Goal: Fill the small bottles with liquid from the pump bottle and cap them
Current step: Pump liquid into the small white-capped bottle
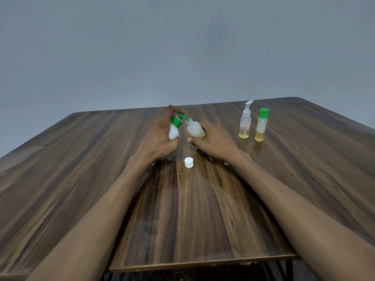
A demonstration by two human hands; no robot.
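Head view, hands [182, 136] hiding pump bottle [174, 128], small bottle [194, 129]

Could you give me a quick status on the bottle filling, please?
Left hand shut on pump bottle, spout at small bottle held by right hand. White cap loose on table. Nothing in the way.

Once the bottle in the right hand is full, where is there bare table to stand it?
Bare wood lies left of the left hand and across the near table below the white cap. The strip between the right hand and the white pump bottle is narrow. The far right is crowded by that and the green-capped bottle.
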